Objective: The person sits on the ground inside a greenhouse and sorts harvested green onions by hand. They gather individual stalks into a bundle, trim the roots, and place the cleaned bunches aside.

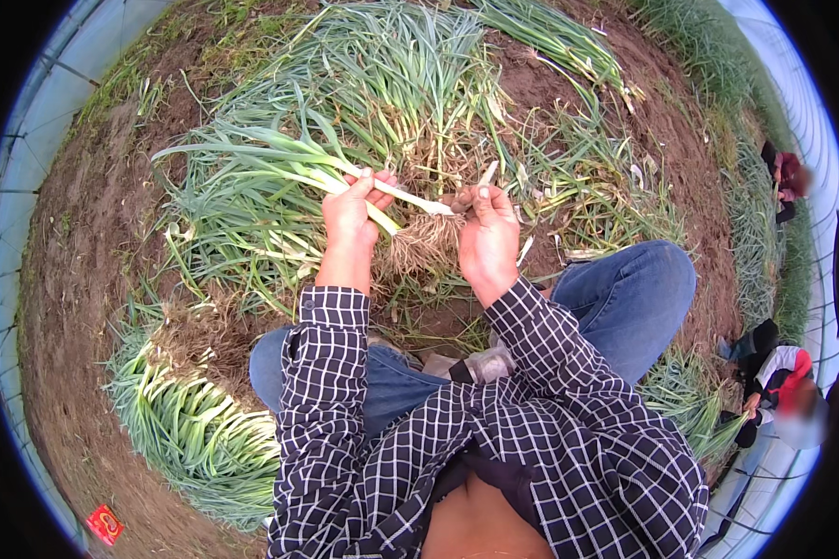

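Observation:
My left hand (351, 212) grips a green onion (280, 166) by its white stalk, the long green leaves trailing out to the left. My right hand (487, 224) pinches the root end of the same onion (429, 205), fingers closed on a strip of dry outer skin. A clump of pale tangled roots (421, 244) hangs between the two hands. Both forearms wear a dark checked shirt with white lines.
A big heap of loose green onions (391, 84) lies on the brown soil ahead. A tidy pile of cleaned onions (191, 433) sits at my lower left. My blue-jeaned knee (639, 289) is at right. Other people (778, 382) crouch at the right rim. A small red packet (104, 524) lies lower left.

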{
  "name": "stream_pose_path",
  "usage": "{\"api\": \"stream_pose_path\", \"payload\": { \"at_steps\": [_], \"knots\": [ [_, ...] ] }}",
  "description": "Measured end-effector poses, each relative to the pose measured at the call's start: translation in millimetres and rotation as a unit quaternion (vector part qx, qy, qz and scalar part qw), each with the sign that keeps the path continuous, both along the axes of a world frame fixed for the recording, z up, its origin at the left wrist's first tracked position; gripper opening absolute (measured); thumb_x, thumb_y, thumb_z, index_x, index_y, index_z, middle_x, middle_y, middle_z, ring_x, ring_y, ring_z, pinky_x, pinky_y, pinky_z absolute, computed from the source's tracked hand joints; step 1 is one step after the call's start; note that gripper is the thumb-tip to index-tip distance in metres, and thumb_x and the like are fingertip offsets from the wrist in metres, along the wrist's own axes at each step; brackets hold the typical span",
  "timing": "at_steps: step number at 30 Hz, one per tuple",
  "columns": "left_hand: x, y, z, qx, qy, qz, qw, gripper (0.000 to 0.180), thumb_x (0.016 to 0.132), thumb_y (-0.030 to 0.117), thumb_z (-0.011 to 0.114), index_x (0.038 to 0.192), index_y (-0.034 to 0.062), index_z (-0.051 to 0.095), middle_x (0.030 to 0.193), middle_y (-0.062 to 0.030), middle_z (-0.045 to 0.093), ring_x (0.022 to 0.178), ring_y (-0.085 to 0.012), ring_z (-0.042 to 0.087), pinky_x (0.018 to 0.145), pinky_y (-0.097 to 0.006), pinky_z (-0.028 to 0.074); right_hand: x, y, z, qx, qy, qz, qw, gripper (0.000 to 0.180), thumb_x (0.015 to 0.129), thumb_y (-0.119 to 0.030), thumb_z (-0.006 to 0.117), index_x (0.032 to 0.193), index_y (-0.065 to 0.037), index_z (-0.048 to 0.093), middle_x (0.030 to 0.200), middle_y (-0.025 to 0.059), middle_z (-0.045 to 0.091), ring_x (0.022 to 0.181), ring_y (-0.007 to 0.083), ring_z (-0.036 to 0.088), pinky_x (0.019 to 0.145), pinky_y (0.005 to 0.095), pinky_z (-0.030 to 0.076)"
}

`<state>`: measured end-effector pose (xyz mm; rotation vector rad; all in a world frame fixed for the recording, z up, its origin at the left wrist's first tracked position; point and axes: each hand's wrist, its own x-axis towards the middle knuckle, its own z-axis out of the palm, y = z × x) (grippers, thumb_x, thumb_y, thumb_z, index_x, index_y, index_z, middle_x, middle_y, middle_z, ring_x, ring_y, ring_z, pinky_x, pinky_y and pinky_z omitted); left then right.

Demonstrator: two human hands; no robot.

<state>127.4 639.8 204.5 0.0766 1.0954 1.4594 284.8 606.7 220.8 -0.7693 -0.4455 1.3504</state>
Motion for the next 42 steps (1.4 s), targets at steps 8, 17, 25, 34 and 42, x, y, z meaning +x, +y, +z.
{"api": "stream_pose_path", "payload": {
  "at_steps": [8, 17, 25, 34, 42],
  "knots": [
    [-13.4, -0.2, -0.6, 0.013, 0.004, 0.021, 1.0, 0.011, 0.086, 0.004, 0.053, 0.091, -0.0044, 0.048, 0.087, -0.0214, 0.061, 0.079, -0.0325, 0.064, 0.069, -0.041, 0.056, 31.7, 23.0, 25.2, 0.012, -0.381, 0.168, 0.909, 0.02, 0.086, -0.017, 0.057, 0.096, -0.001, 0.051, 0.081, 0.0053, 0.056, 0.066, 0.012, 0.051, 0.066, 0.0278, 0.049],
    [-19.5, -2.1, 17.8, 0.049, -0.12, 0.044, 0.991, 0.014, 0.093, 0.018, 0.045, 0.087, 0.0053, 0.045, 0.064, -0.0009, 0.04, 0.049, -0.0098, 0.037, 0.046, -0.023, 0.041, -3.6, 28.2, -11.1, 0.016, -0.482, 0.41, 0.774, 0.015, 0.078, -0.014, 0.066, 0.078, 0.001, 0.065, 0.066, 0.0044, 0.06, 0.059, 0.0086, 0.053, 0.056, 0.0242, 0.042],
    [-37.3, -3.7, 30.9, 0.153, -0.218, -0.048, 0.963, 0.021, 0.093, 0.025, 0.044, 0.089, 0.0046, 0.046, 0.06, 0.0025, 0.035, 0.045, -0.0058, 0.029, 0.037, -0.019, 0.026, -8.2, 23.3, 23.0, -0.172, -0.12, 0.508, 0.836, 0.019, 0.085, -0.015, 0.06, 0.095, 0.0, 0.059, 0.07, -0.0021, 0.056, 0.056, 0.0044, 0.047, 0.049, 0.0181, 0.038],
    [-56.5, -1.4, 47.2, 0.238, -0.242, -0.066, 0.938, 0.022, 0.095, 0.025, 0.041, 0.09, 0.0039, 0.048, 0.059, 0.0035, 0.033, 0.043, -0.004, 0.025, 0.035, -0.017, 0.024, 12.5, 32.4, 54.8, 0.009, -0.35, 0.422, 0.836, 0.02, 0.084, -0.019, 0.061, 0.095, -0.003, 0.062, 0.069, -0.0028, 0.055, 0.057, 0.0046, 0.048, 0.053, 0.0188, 0.043],
    [-47.6, -10.6, 37.3, 0.219, -0.211, -0.094, 0.948, 0.02, 0.094, 0.027, 0.043, 0.093, 0.007, 0.048, 0.06, 0.0047, 0.033, 0.045, -0.0035, 0.026, 0.038, -0.016, 0.024, -24.1, 33.4, 40.9, 0.135, -0.361, 0.569, 0.727, 0.021, 0.076, -0.014, 0.067, 0.083, 0.005, 0.063, 0.057, 0.0001, 0.05, 0.056, 0.0048, 0.041, 0.051, 0.0253, 0.036]
  ]
}}
